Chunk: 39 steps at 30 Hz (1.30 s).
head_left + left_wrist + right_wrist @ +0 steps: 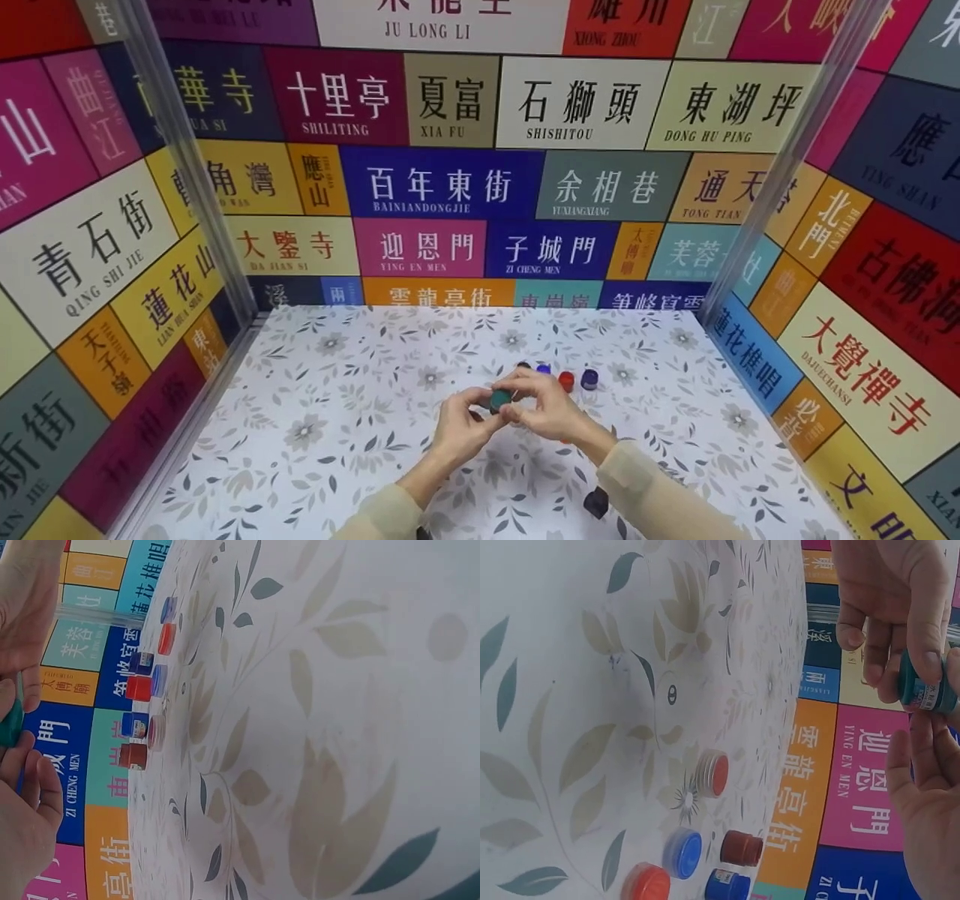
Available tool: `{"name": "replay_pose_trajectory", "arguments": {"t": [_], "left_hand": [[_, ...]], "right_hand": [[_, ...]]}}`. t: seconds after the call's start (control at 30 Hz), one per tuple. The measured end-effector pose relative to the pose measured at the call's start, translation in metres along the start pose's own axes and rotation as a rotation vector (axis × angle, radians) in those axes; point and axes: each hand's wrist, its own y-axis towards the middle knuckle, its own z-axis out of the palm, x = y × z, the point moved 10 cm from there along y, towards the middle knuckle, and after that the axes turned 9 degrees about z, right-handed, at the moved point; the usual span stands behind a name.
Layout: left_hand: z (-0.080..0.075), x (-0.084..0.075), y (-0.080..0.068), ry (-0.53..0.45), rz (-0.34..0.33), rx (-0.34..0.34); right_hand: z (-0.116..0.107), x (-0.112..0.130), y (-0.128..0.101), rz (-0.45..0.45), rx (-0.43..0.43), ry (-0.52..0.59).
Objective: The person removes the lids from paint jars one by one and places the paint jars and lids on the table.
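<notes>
Above the table, both hands meet around a small green paint jar (500, 400). My left hand (461, 424) pinches it between thumb and fingers from the left. From the other side my right hand (553, 409) holds it with thumb and fingertips. In the right wrist view the jar (916, 686) lies tilted on its side, a white label on its body; fingers cover part of it. Beyond the right hand stand a red jar (566, 381) and a dark blue jar (590, 379). A brown jar (739, 847) and blue jar (727, 885) stand nearby.
Nearer the person sit a clear ribbed piece with a reddish top (712, 774), a blue round piece (682, 853) and a red one (646, 883). A floral cloth (337, 375) covers the table. Printed panels (442, 184) enclose its back and sides.
</notes>
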Motion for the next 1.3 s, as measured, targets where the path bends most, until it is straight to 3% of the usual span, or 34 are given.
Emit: {"name": "replay_pose_trajectory", "arguments": {"t": [0.4, 0.6, 1.07, 1.3], "left_hand": [[-0.009, 0.003, 0.0, -0.041, -0.043, -0.022], [-0.011, 0.007, -0.001, -0.017, -0.039, -0.023], [-0.012, 0.005, -0.007, -0.034, -0.021, -0.06], [-0.01, -0.002, -0.005, -0.03, 0.026, -0.05]], "right_hand": [[-0.02, -0.004, -0.001, 0.15, -0.201, -0.033], [-0.018, 0.0, 0.002, 0.132, -0.259, -0.06], [-0.006, -0.001, -0.003, 0.139, -0.303, -0.014], [-0.008, 0.005, -0.005, 0.06, -0.308, -0.009]]}}
